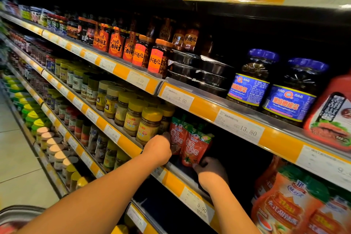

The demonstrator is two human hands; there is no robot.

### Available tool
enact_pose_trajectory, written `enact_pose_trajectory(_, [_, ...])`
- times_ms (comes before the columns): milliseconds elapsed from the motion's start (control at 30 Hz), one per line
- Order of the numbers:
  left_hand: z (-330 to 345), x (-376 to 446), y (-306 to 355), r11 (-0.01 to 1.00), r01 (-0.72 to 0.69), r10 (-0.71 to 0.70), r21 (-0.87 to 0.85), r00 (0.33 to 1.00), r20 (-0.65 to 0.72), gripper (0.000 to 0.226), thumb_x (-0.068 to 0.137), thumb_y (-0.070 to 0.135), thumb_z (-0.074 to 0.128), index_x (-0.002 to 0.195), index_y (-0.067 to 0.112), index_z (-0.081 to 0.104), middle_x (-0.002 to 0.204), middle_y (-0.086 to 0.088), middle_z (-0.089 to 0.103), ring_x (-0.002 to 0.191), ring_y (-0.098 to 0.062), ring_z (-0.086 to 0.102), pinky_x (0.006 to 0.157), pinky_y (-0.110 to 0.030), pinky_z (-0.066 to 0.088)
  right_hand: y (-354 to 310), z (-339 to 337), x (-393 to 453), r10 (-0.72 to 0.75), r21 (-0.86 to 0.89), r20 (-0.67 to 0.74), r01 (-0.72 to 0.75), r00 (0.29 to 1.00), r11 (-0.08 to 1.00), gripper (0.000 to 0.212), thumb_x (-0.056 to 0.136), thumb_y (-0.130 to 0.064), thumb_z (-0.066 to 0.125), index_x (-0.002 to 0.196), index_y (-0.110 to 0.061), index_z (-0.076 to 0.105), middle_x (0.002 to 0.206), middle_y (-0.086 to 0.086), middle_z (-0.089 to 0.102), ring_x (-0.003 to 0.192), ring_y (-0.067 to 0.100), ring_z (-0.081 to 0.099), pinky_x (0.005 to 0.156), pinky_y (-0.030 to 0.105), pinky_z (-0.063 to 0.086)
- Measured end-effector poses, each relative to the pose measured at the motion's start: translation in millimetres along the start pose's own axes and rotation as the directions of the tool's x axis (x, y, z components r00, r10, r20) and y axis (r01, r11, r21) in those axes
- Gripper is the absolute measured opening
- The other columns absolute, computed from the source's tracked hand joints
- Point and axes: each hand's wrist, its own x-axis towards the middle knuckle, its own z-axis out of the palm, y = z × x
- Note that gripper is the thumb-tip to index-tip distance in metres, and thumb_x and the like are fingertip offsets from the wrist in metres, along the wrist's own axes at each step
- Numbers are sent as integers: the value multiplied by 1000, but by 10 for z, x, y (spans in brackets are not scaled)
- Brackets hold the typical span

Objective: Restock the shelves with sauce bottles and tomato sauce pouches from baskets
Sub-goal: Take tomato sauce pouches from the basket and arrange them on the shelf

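Tomato sauce pouches (190,142) stand upright on the shelf (182,172), just right of the yellow-lidded jars (150,125). Your left hand (158,149) steadies their left side; grip hidden. Your right hand (209,170) pinches the front pouch's base. Risk: soft pouches slump forward off the lip once released.

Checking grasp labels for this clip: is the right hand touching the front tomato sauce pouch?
Touching. The head view shows the right hand with fingertips on the bottom edge of the front tomato sauce pouch, no gap visible.
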Motion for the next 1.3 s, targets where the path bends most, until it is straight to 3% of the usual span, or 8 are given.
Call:
enact_pose_trajectory(300, [-202, -327, 14, 996, -59, 57, -70, 998, -41, 19, 98, 27, 61, 98, 12, 49, 100, -7, 61, 90, -28, 59, 73, -40, 52, 36, -29, -64, 40, 96, -15, -38, 999, 995, 27, 81, -39, 85, 81, -24, 62, 79, -5, 68, 73, 15, 65, 62, 27, 47])
enact_pose_trajectory(500, [-306, -939, -171, 886, -205, 112, -416, 965, -237, 55, 103, 37, 58, 155, 25, 41, 151, 9, 50, 140, -12, 47, 113, -34, 45, 80, -152, -143, 46, 242, 43, -55, 998, 969, 30, 73, -30, 92, 87, -23, 67, 91, -2, 72, 84, 19, 68, 77, 32, 55])
enact_pose_trajectory(600, [-360, -1269, -349, 854, -249, 134, -457, 954, -269, 48, 102, 43, 59, 149, 34, 48, 148, 19, 50, 138, -3, 46, 112, -29, 44, 130, -252, -244, 44, 345, 66, -64, 997, 937, 34, 74, -27, 93, 96, -18, 70, 94, 4, 74, 90, 25, 71, 88, 46, 60])
enact_pose_trajectory(700, [-399, -1608, -524, 852, -232, 127, -470, 961, -244, 44, 102, 47, 59, 144, 41, 51, 145, 27, 49, 135, 7, 43, 110, -18, 40, 96, -377, -521, 1, 370, 55, -22, 998, 929, 29, 82, -31, 87, 102, -19, 70, 95, 3, 72, 89, 22, 68, 77, 39, 56])
enact_pose_trajectory(800, [-443, -1935, -728, 846, -208, 111, -490, 969, -221, 43, 101, 48, 59, 143, 47, 51, 141, 37, 46, 127, 21, 39, 98, -4, 34, 0, -339, -937, -64, 386, -139, 113, 988, 916, 21, 85, -26, 83, 103, -21, 72, 99, -3, 72, 95, 18, 68, 84, 38, 55])
enact_pose_trajectory(900, [-465, -2242, -1009, 831, -133, 29, -540, 980, -196, 40, 101, 44, 61, 140, 49, 55, 137, 41, 45, 124, 20, 41, 105, -16, 36, -156, -123, -1448, -200, 463, -228, 286, 953, 839, 24, 84, -11, 78, 94, -32, 71, 99, -13, 71, 97, 4, 67, 91, 33, 55])
enact_pose_trajectory(1167, [-417, -3157, -2043, 766, 131, -293, -629, 943, -160, 33, 95, 27, 74, 118, 50, 69, 118, 37, 67, 114, 12, 61, 104, -32, 50, -633, 960, -2558, -478, 454, 216, 346, 851, 821, 41, 94, -25, 70, 127, -47, 58, 129, -34, 53, 119, -17, 47, 97, 7, 38])
enact_pose_trajectory(1300, [-328, -3598, -2593, 732, 245, -414, -636, 901, -129, 45, 91, 14, 77, 112, 53, 70, 112, 27, 74, 108, 6, 68, 102, -41, 55, -806, 1436, -2823, -542, 441, 344, 378, 767, 814, 44, 94, -30, 71, 131, -46, 53, 132, -31, 48, 118, -15, 46, 99, 9, 41])
